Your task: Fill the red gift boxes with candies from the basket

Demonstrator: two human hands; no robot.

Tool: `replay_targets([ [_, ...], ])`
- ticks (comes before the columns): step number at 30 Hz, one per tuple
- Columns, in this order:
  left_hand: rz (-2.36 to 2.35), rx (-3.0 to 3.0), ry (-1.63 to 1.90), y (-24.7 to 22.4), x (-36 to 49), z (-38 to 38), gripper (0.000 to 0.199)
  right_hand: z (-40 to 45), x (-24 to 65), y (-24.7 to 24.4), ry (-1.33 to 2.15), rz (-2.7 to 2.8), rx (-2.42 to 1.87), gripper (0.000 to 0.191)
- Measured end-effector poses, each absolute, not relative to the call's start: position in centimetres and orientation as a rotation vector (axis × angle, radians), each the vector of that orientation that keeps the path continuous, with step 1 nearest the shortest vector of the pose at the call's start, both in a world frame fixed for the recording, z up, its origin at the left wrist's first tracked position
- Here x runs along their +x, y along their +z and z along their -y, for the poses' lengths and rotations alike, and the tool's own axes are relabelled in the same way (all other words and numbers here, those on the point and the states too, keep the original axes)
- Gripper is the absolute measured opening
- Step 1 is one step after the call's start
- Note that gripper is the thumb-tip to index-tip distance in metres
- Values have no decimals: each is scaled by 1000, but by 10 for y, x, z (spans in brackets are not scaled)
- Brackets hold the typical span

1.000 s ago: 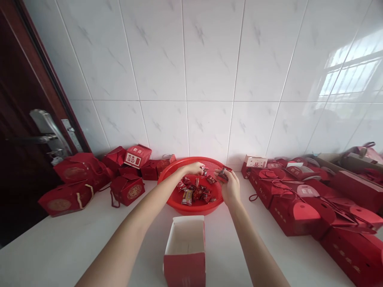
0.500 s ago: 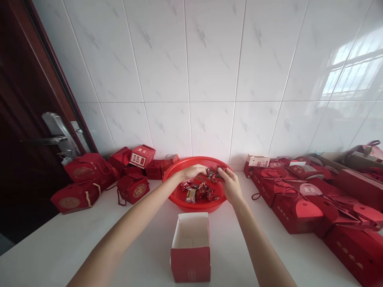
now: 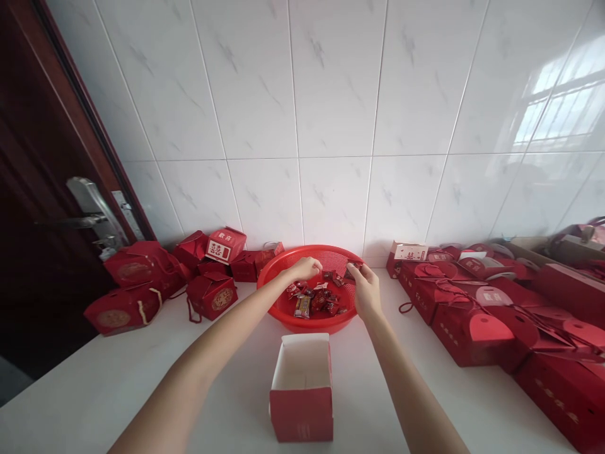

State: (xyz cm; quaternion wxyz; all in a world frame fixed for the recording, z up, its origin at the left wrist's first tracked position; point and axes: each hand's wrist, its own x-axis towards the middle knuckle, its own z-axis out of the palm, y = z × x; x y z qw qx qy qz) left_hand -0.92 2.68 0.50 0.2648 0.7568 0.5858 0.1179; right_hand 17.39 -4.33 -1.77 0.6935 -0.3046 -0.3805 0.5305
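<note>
A red plastic basket [image 3: 314, 325] with a perforated wall holds several wrapped candies [image 3: 322, 300], mostly red, and one yellowish packet [image 3: 302, 307]. My left hand [image 3: 305, 270] hovers over the basket's left part, its fingers curled; whatever may be inside them is hidden. At the basket's right rim, my right hand [image 3: 367, 291] is closed on dark red wrapped candies [image 3: 352, 270], partly covered by its fingers. In front of the basket, between my forearms, stands a red box [image 3: 301, 413] with its top open and a white inside; no contents show in it.
Several closed red gift boxes [image 3: 212, 296] sit at the left, near a dark door [image 3: 42, 157]. Many more red boxes [image 3: 467, 334] crowd the right side of the white table [image 3: 227, 391]. A tiled wall [image 3: 333, 120] rises behind the basket.
My left hand has drawn back a little to the left, away from the candies near my right hand, and its fingers have curled in. My right hand stays almost in place.
</note>
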Motion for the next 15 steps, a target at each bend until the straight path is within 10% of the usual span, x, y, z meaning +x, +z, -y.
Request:
replay_targets([
  [15, -1568, 2206, -388, -2, -13, -35, 23, 43, 172, -18, 1160, 855, -680, 20],
])
